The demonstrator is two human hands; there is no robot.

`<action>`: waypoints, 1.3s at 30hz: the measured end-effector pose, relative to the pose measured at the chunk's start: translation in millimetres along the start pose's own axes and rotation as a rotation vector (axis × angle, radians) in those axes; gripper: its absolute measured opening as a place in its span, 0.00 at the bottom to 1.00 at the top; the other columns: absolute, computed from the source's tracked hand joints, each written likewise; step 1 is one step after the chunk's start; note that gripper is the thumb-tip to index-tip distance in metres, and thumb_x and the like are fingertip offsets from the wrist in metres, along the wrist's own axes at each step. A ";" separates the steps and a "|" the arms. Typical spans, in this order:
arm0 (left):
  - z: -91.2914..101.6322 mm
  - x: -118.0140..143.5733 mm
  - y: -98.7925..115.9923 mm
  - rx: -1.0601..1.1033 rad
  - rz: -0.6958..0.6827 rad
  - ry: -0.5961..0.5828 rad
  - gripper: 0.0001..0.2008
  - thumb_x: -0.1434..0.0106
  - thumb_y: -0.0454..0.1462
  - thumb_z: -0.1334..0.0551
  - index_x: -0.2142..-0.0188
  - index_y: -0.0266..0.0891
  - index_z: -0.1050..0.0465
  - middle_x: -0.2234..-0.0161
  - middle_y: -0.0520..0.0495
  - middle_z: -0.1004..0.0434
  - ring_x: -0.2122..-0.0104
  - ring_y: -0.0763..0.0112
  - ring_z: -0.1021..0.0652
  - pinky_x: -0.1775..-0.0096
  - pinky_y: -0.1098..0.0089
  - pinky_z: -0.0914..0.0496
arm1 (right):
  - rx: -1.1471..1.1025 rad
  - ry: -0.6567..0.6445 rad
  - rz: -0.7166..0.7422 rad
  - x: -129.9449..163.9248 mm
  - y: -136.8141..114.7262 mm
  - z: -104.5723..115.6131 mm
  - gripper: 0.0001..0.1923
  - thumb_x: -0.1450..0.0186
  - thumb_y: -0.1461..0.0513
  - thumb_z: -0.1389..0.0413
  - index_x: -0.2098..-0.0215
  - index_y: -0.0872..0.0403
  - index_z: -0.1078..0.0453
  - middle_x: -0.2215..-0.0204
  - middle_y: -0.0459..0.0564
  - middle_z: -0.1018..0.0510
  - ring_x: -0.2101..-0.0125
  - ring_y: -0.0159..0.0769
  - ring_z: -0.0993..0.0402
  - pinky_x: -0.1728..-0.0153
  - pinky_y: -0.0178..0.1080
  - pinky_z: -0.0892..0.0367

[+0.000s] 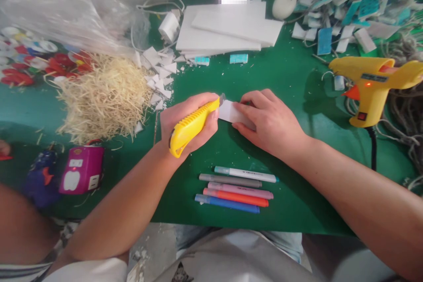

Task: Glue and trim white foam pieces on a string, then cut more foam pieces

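My left hand (201, 119) is wrapped round a yellow utility knife (194, 126), its blade end pointing away to the right. The blade tip is at the left end of a small white foam board piece (229, 112) lying on the green table. My right hand (269, 119) presses that piece down from the right, fingers bent over it and covering its right part. Below both hands lies a row of markers: a white one with teal ends (246, 174), a grey one (229, 180), a pink one (241, 190), a red one (236, 197) and a blue one (227, 203).
White foam sheets (228, 26) are stacked behind, with white scraps (161, 77) beside straw (105, 97). A yellow glue gun (373, 83) stands at right, its light on. A magenta power adapter (82, 169) lies left, near another person's hand (4, 147). Teal-white pieces (350, 4) heap back right.
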State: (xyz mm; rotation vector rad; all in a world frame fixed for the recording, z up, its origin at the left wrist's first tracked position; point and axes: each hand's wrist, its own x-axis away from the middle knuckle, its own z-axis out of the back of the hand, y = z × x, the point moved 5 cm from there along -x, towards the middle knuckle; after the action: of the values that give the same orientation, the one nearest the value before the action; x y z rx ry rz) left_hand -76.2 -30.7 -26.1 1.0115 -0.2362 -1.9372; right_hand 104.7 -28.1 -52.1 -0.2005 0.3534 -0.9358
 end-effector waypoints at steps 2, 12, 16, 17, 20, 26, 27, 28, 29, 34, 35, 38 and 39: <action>-0.3 -0.1 -0.1 0.001 -0.019 0.027 0.08 0.30 0.37 0.36 0.53 0.42 0.21 0.58 0.48 0.12 0.64 0.69 0.13 0.58 0.71 0.18 | 0.000 -0.001 -0.001 0.2 0.1 0.2 0.18 0.29 0.60 0.45 0.46 0.57 0.22 0.51 0.63 0.22 0.55 0.51 0.32 0.58 0.52 0.28; 8.6 -0.8 -5.5 -0.049 0.086 0.044 0.13 0.26 0.46 0.40 0.51 0.44 0.22 0.55 0.48 0.13 0.59 0.64 0.13 0.54 0.67 0.18 | 0.030 0.006 -0.021 0.2 -4.0 3.1 0.16 0.30 0.59 0.45 0.50 0.60 0.22 0.51 0.64 0.22 0.56 0.52 0.31 0.58 0.52 0.27; 7.8 -0.2 -7.6 -0.044 0.110 0.035 0.14 0.26 0.47 0.41 0.51 0.45 0.21 0.55 0.50 0.13 0.61 0.66 0.13 0.53 0.68 0.18 | 0.012 0.007 -0.022 0.7 -4.3 3.3 0.15 0.31 0.60 0.45 0.51 0.58 0.22 0.51 0.63 0.22 0.56 0.51 0.32 0.59 0.52 0.28; 6.1 0.2 -7.7 -0.033 0.109 0.028 0.13 0.26 0.47 0.40 0.51 0.45 0.21 0.55 0.50 0.13 0.62 0.67 0.13 0.54 0.68 0.17 | 0.011 0.007 -0.021 0.7 -4.0 3.2 0.15 0.31 0.61 0.45 0.51 0.58 0.22 0.51 0.64 0.22 0.56 0.51 0.32 0.59 0.52 0.28; 0.6 1.2 -5.8 -0.011 0.077 -0.001 0.11 0.27 0.45 0.39 0.52 0.45 0.21 0.56 0.50 0.13 0.64 0.69 0.13 0.56 0.70 0.17 | 0.009 0.007 -0.017 0.8 -3.1 2.4 0.16 0.31 0.61 0.47 0.50 0.59 0.22 0.51 0.64 0.22 0.56 0.52 0.32 0.59 0.53 0.28; -2.1 -0.4 0.6 -0.026 -0.006 -0.005 0.08 0.28 0.40 0.38 0.53 0.45 0.21 0.57 0.51 0.12 0.64 0.69 0.13 0.56 0.72 0.17 | 0.028 0.002 -0.003 0.8 -2.6 0.2 0.19 0.30 0.61 0.47 0.47 0.59 0.22 0.51 0.64 0.22 0.55 0.51 0.32 0.58 0.52 0.28; -2.1 -0.7 1.0 -0.035 -0.014 -0.005 0.08 0.29 0.40 0.38 0.53 0.44 0.21 0.57 0.51 0.12 0.64 0.69 0.13 0.57 0.72 0.17 | 0.027 0.003 -0.002 0.8 -2.8 0.1 0.19 0.30 0.61 0.47 0.47 0.60 0.22 0.51 0.64 0.22 0.55 0.51 0.32 0.58 0.52 0.28; -2.2 -0.8 1.0 -0.044 -0.018 -0.006 0.08 0.29 0.40 0.38 0.53 0.44 0.21 0.57 0.51 0.12 0.64 0.69 0.13 0.57 0.72 0.18 | 0.023 0.004 -0.003 0.8 -2.9 0.2 0.19 0.30 0.61 0.47 0.47 0.60 0.22 0.51 0.64 0.22 0.55 0.51 0.32 0.58 0.52 0.28; -2.2 -0.8 1.0 -0.049 -0.022 -0.003 0.08 0.29 0.40 0.37 0.54 0.44 0.21 0.58 0.51 0.12 0.64 0.69 0.13 0.57 0.72 0.18 | 0.017 0.003 -0.006 0.8 -3.0 0.2 0.19 0.30 0.61 0.47 0.47 0.60 0.22 0.51 0.65 0.22 0.55 0.51 0.32 0.58 0.52 0.28; -2.8 -0.7 2.0 -0.060 -0.053 -0.003 0.08 0.30 0.39 0.37 0.53 0.44 0.21 0.57 0.51 0.12 0.63 0.69 0.13 0.55 0.73 0.18 | 0.006 -0.006 -0.017 0.5 -2.0 0.4 0.19 0.30 0.60 0.47 0.46 0.58 0.22 0.51 0.63 0.23 0.56 0.51 0.32 0.58 0.52 0.28; -2.9 -0.8 2.4 -0.072 -0.055 -0.008 0.09 0.29 0.39 0.37 0.53 0.44 0.21 0.57 0.51 0.12 0.63 0.68 0.13 0.55 0.72 0.18 | 0.009 -0.008 -0.016 0.4 -1.9 0.3 0.19 0.30 0.60 0.48 0.46 0.58 0.22 0.51 0.63 0.23 0.56 0.51 0.32 0.58 0.52 0.29; -2.7 -1.3 3.8 -0.110 -0.061 -0.022 0.09 0.29 0.40 0.38 0.53 0.45 0.21 0.58 0.51 0.12 0.64 0.68 0.13 0.56 0.72 0.18 | 0.003 -0.007 -0.018 0.1 -1.6 -0.1 0.19 0.30 0.60 0.47 0.46 0.58 0.22 0.50 0.63 0.23 0.55 0.51 0.32 0.57 0.51 0.29; -2.5 -1.5 4.5 -0.114 -0.071 -0.019 0.08 0.29 0.40 0.38 0.54 0.45 0.21 0.58 0.52 0.12 0.64 0.69 0.13 0.57 0.72 0.18 | -0.002 -0.005 -0.017 0.0 -1.7 -0.1 0.19 0.30 0.61 0.47 0.46 0.58 0.22 0.50 0.63 0.23 0.55 0.51 0.32 0.57 0.51 0.29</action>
State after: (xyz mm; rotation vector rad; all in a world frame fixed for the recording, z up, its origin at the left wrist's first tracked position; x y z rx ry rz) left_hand -71.1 -31.5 -24.5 0.9379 -0.1010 -2.0015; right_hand 103.4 -29.2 -51.7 -0.2077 0.3480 -0.9519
